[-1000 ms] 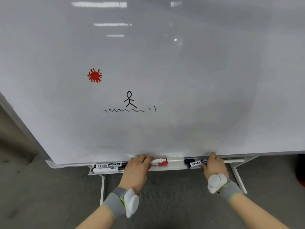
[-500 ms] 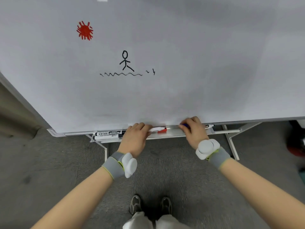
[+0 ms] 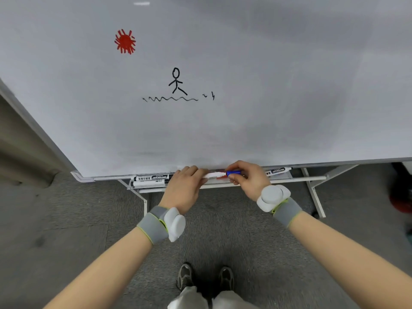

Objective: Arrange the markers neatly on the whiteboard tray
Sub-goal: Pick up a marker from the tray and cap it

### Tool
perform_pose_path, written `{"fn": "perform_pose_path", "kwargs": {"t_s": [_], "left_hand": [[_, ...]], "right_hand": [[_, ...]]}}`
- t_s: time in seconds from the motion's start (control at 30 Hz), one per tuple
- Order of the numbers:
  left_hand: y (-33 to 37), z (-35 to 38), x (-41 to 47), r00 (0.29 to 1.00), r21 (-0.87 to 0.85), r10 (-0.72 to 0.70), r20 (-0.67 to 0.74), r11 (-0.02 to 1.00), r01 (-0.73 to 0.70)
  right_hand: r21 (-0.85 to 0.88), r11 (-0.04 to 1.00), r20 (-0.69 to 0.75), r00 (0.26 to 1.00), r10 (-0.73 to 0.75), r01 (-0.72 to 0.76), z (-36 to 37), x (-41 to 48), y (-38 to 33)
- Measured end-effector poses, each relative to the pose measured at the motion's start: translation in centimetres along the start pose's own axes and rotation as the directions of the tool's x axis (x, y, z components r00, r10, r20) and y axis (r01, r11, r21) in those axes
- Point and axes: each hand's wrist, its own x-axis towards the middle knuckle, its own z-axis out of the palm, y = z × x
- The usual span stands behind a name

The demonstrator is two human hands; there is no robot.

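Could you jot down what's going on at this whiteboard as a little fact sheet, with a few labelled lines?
Place: whiteboard with tray along its bottom edge
Left hand: holds the white end of a marker
Right hand: grips a blue-capped marker
Left of hands: two black markers lying parallel
Right of hands: one more marker
Drawings: red sun, stick figure on a wavy line

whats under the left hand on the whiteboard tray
From under the left hand a white marker barrel sticks out rightward, meeting the blue cap pinched by the right hand. The barrel's far end and the tray beneath are covered.
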Motion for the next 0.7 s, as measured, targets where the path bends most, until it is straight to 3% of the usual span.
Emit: {"fn": "perform_pose_path", "kwargs": {"t_s": [0.2, 0.43, 0.53, 0.63, 0.7], "left_hand": [[0.7, -0.4, -0.7, 0.999, -0.016, 0.037, -0.025, 0.999, -0.037], [2.4, -0.5, -1.3, 0.997, -0.076, -0.017, -0.081, 0.997, 0.010], [2.4, 0.3, -1.8, 0.997, -0.090, -0.040, 0.071, 0.995, 0.046], [2.3, 1.6, -2.4, 0.961, -0.057, -0.041, 0.272, 0.997, 0.058], [2.0, 2.4, -2.5, 0.953, -0.049, -0.060, 0.296, 0.996, 0.078]], "right_hand": [[0.035, 0.999, 0.024, 1.000, 0.006, -0.007, 0.5, -0.8, -0.9], [0.113, 0.990, -0.021, 0.996, 0.084, -0.082, 0.9, -1.8, -0.9], [0.044, 0.992, 0.062, 0.991, 0.116, -0.119, 1.0, -2.8, 0.4], [-0.183, 0.975, 0.198, 0.967, 0.162, -0.126, 1.8, -3.5, 2.3], [-0.285, 0.952, 0.217, 0.960, 0.177, -0.111, 2.4, -3.4, 3.4]]}}
